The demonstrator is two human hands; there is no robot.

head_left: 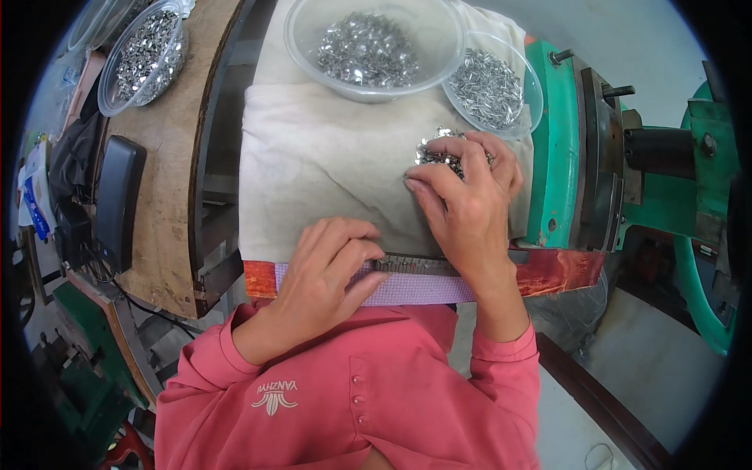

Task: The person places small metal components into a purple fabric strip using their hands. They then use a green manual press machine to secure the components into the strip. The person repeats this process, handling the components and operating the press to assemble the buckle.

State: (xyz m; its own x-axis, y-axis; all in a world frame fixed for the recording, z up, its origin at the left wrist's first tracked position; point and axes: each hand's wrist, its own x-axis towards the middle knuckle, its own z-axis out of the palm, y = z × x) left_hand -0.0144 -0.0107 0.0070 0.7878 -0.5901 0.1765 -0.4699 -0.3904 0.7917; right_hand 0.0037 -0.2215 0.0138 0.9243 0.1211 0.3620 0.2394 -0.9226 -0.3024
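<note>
My left hand (325,262) is at the near edge of the pale cloth (313,164), thumb and curled fingers around the left end of a dark, narrow metal strip (419,267). A row of small, closely set metal pieces shows along the strip, too small to name. Farther right, my right hand (474,192) reaches over a small pile of shiny metal pieces (427,153). Its thumb and index fingertips come together at the pile's near side, and whatever lies between them is hidden. The other fingers are bent over the pile and cover part of it.
A large clear tub (298,39) of shiny pieces stands at the far side, beside a clear bowl (536,106) of small metal pins. A green machine (552,149) borders the right. Leftward, a wooden bench (168,164) bears another bowl (110,94) and a black box (121,200).
</note>
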